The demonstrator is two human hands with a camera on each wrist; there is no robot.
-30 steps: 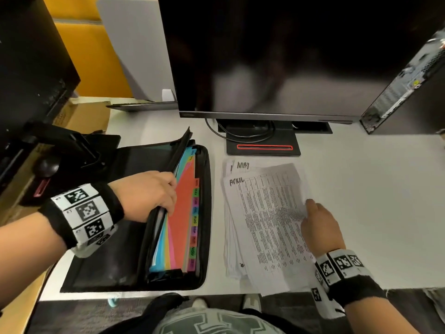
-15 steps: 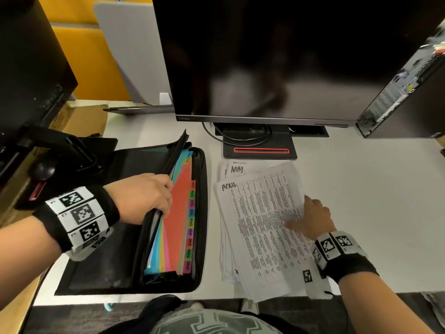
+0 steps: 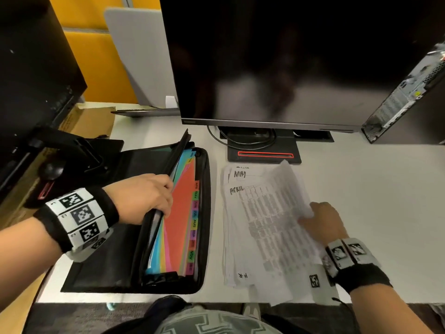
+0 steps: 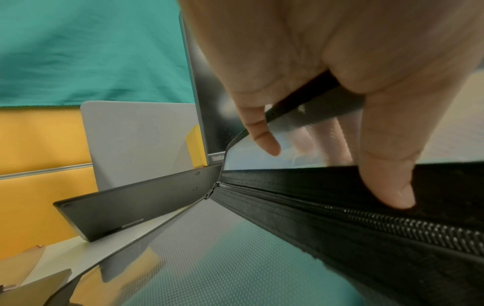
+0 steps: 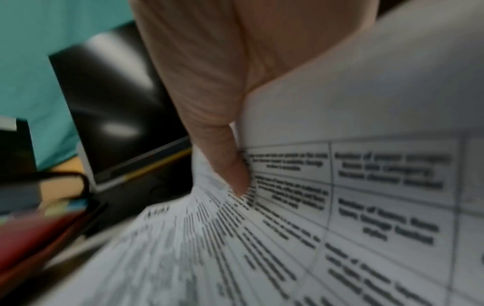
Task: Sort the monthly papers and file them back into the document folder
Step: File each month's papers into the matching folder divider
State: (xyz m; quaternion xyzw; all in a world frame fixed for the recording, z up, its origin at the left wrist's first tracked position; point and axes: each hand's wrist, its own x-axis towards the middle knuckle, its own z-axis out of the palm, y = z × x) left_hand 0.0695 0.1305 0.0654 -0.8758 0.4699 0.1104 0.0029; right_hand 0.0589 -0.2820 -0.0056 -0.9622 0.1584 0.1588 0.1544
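Observation:
A black zip document folder [image 3: 115, 266] lies open on the white desk, with coloured month-tabbed dividers [image 3: 180, 213] fanned inside. My left hand [image 3: 142, 196] grips the folder's black front leaves [image 4: 327, 97] and holds them up off the dividers, fingers curled over the edge and thumb [image 4: 387, 176] on the outer side. To the right lies a stack of printed papers [image 3: 237, 261]. The top sheet, marked APRIL [image 3: 265, 213], lies over one marked MAY [image 3: 240, 174]. My right hand [image 3: 322, 220] pinches the April sheet's right edge, thumb [image 5: 230, 161] on the print [image 5: 340, 207], and that edge curls upward.
A large dark monitor [image 3: 289, 68] on its stand [image 3: 265, 153] rises just behind the papers. A computer tower [image 3: 409, 97] stands at the back right, a grey laptop [image 3: 142, 68] at the back left. A cardboard box [image 3: 89, 121] and black gear sit left of the folder.
My right hand has slid up the April sheet's right edge and taken hold of it, and the edge now lifts off the stack. My left hand keeps its grip on the folder.

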